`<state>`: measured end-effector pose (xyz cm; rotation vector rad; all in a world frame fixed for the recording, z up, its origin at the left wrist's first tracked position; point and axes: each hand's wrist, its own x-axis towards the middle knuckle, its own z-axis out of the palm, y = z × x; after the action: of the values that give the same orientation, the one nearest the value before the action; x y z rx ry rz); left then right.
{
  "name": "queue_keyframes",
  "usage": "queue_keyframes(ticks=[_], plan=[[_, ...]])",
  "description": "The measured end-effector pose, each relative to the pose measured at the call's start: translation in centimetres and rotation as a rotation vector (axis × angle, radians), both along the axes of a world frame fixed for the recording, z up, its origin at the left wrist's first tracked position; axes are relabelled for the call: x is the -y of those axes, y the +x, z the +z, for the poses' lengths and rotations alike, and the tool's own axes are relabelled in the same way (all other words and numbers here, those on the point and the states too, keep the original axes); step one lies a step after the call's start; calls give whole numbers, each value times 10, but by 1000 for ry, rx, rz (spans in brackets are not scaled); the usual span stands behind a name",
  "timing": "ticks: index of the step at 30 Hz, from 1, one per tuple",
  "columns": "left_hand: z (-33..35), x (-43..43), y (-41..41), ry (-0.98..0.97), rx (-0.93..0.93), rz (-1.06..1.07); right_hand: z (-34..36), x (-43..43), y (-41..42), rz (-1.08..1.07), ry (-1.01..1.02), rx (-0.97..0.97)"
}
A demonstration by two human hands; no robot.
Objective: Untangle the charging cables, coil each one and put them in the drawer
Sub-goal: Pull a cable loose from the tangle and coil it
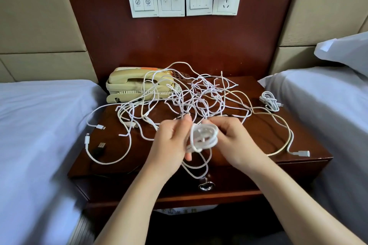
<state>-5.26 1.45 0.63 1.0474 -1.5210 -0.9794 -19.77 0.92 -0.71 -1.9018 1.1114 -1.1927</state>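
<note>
While the tangle (196, 93) waits, your left hand (171, 141) and right hand (237, 141) pinch a half-wound coil (203, 136). Next, its trailing tail likely needs freeing.

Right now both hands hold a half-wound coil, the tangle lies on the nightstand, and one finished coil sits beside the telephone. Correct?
One error: the head view shows the finished coil at the nightstand's right edge, far from the telephone at left rear. The left hand and right hand do hold the half-wound coil, and the tangle lies on the nightstand.
</note>
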Motion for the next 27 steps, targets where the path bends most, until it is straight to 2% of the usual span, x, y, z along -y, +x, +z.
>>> queue_keyframes(ticks=[3, 5, 7, 10, 14, 17, 20, 24, 27], plan=[[0, 10, 6, 47, -99, 260, -5, -12, 14, -12, -57, -210], [-5, 15, 12, -8, 5, 359, -7, -19, 25, -59, -151, -431], [-10, 17, 17, -96, 140, 450, -8, -24, 33, -138, -330, -655], [-12, 15, 17, -203, 318, 531, -5, -30, 38, -222, -514, -774], [-13, 18, 14, -347, 442, 566, 0, -29, 29, -237, -617, -693], [-14, 19, 7, -383, 521, 519, 3, -28, 22, -232, -578, -551], [-18, 19, 0, -437, 538, 472, 4, -28, 19, -242, -437, -335], [-21, 16, -4, -580, 567, 419, 8, -24, 10, -228, -139, -9], [-25, 14, -5, -549, 562, 400, 10, -21, 4, -199, -85, 45]])
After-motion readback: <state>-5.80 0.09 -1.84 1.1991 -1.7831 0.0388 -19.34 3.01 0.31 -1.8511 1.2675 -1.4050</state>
